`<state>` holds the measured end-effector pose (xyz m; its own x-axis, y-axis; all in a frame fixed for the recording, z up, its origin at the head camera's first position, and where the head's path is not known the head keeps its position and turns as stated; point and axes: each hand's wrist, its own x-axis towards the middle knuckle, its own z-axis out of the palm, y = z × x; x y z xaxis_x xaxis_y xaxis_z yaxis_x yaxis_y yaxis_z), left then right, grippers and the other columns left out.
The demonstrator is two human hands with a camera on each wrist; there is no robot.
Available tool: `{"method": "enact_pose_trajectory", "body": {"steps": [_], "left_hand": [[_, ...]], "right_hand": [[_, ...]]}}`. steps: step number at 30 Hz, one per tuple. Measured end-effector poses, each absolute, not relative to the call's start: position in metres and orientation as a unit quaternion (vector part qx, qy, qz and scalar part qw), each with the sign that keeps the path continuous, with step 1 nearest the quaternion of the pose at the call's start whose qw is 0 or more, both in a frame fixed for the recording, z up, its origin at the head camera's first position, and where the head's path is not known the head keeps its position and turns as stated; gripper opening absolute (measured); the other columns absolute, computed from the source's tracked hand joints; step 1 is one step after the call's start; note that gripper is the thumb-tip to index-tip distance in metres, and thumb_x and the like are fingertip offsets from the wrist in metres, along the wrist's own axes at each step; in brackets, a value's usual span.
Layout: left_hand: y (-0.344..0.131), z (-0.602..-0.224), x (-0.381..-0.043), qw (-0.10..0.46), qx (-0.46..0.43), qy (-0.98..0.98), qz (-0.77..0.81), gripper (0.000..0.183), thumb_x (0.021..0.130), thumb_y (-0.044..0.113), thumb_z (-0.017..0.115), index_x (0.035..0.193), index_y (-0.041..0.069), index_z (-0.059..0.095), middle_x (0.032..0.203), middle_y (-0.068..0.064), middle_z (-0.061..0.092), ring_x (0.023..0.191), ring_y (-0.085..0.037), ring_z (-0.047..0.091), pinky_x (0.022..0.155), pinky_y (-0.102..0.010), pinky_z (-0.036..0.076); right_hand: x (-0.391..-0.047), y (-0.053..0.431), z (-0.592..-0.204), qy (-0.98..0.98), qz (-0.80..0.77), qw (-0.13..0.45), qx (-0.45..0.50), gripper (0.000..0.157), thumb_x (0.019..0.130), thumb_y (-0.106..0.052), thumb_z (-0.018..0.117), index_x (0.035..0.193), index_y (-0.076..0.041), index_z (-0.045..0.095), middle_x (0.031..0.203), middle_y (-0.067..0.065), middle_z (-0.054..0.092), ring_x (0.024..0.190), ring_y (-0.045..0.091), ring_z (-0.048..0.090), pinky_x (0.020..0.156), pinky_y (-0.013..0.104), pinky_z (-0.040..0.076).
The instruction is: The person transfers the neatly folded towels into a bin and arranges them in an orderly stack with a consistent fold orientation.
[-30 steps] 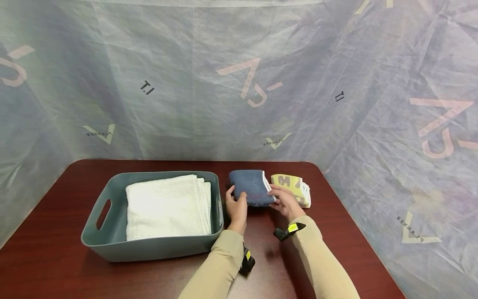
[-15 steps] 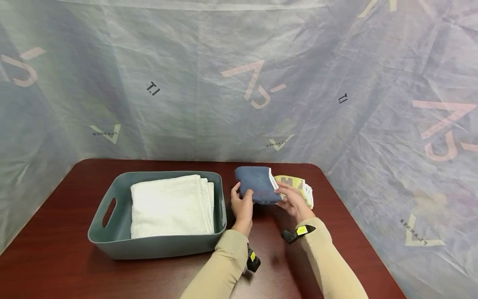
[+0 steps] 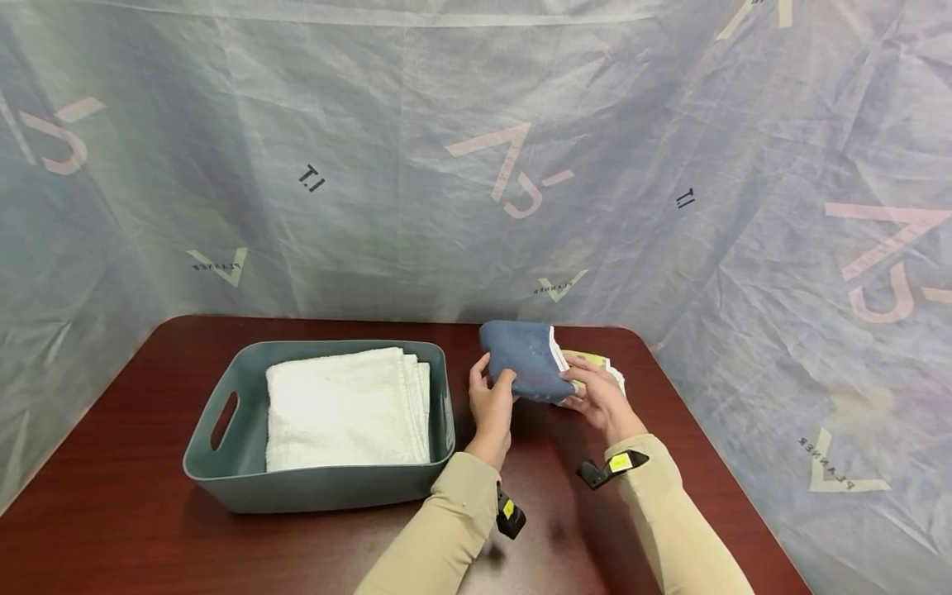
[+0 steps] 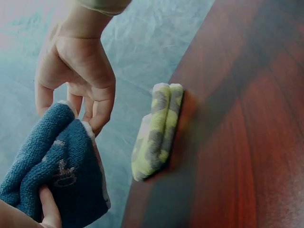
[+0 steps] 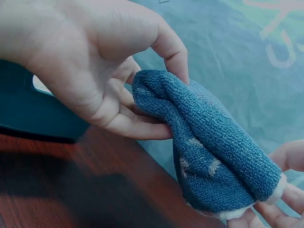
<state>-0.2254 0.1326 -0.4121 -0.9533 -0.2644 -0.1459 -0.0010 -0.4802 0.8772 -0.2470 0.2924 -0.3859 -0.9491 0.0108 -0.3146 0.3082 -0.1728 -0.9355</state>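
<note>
Presently, a folded blue terry cloth with white edging (image 3: pixel 524 361) is held in both hands, raised off the reddish-brown wood-grain table (image 3: pixel 111 529). Its near left part is pinched by the left hand (image 3: pixel 492 406), the thumb being laid on one face and the fingers on the other. The white-edged end is gripped likewise by the right hand (image 3: pixel 604 402) — thumb and fingers are closed on the cloth from opposite sides. Small pale markings are noted on the blue pile in both wrist views.

Just beyond the right hand, a folded yellow-green and grey patterned towel with white edges (image 4: pixel 159 133) is found on the table; in the head view it is partly hidden by the blue cloth and that hand.

To the left, a grey-green plastic basket with an oval handle opening (image 3: pixel 320 489) is observed. Folded white towelling (image 3: pixel 342 409) is contained in it, layered edges being visible at the right side. Beige sleeves (image 3: pixel 435 533) are worn on both arms, and a black device with a yellow label is fitted at each wrist. The table is backed by a grey printed sheet (image 3: pixel 372 165).
</note>
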Motion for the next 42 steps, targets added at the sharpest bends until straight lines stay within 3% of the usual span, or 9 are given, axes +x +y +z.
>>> {"method": "enact_pose_trajectory", "body": {"steps": [5, 13, 37, 42], "left_hand": [[0.132, -0.404, -0.224, 0.068, 0.123, -0.497, -0.857, 0.054, 0.081, 0.008, 0.057, 0.134, 0.014, 0.045, 0.122, -0.018, 0.046, 0.091, -0.026, 0.054, 0.079, -0.039, 0.049], [0.127, -0.394, -0.222, 0.055, 0.108, -0.493, -0.862, 0.054, 0.083, 0.008, 0.057, 0.135, 0.012, 0.042, 0.130, -0.019, 0.040, 0.097, -0.028, 0.052, 0.083, -0.042, 0.048], [0.118, -0.376, -0.222, 0.027, 0.070, -0.498, -0.864, 0.055, 0.082, 0.009, 0.060, 0.133, 0.012, 0.041, 0.120, -0.017, 0.049, 0.096, -0.027, 0.056, 0.081, -0.038, 0.050], [0.117, -0.370, -0.220, 0.028, 0.066, -0.500, -0.863, 0.055, 0.082, 0.009, 0.060, 0.133, 0.012, 0.042, 0.116, -0.016, 0.051, 0.091, -0.025, 0.058, 0.080, -0.037, 0.051]], "right_hand": [[-0.241, 0.294, -0.375, 0.641, -0.752, 0.105, 0.111, 0.050, 0.092, -0.009, 0.054, 0.139, -0.007, 0.039, 0.113, 0.001, 0.045, 0.074, 0.014, 0.058, 0.076, 0.036, 0.050], [-0.245, 0.291, -0.365, 0.608, -0.778, 0.091, 0.130, 0.053, 0.087, 0.000, 0.057, 0.137, -0.006, 0.042, 0.104, 0.000, 0.054, 0.072, 0.013, 0.062, 0.066, 0.031, 0.051], [-0.242, 0.291, -0.343, 0.597, -0.791, 0.078, 0.107, 0.047, 0.087, 0.002, 0.056, 0.132, -0.004, 0.045, 0.105, 0.003, 0.052, 0.074, 0.014, 0.060, 0.068, 0.028, 0.051], [-0.237, 0.291, -0.338, 0.592, -0.798, 0.075, 0.079, 0.039, 0.082, 0.000, 0.063, 0.120, -0.007, 0.058, 0.103, 0.003, 0.053, 0.075, 0.015, 0.060, 0.069, 0.028, 0.052]]}}
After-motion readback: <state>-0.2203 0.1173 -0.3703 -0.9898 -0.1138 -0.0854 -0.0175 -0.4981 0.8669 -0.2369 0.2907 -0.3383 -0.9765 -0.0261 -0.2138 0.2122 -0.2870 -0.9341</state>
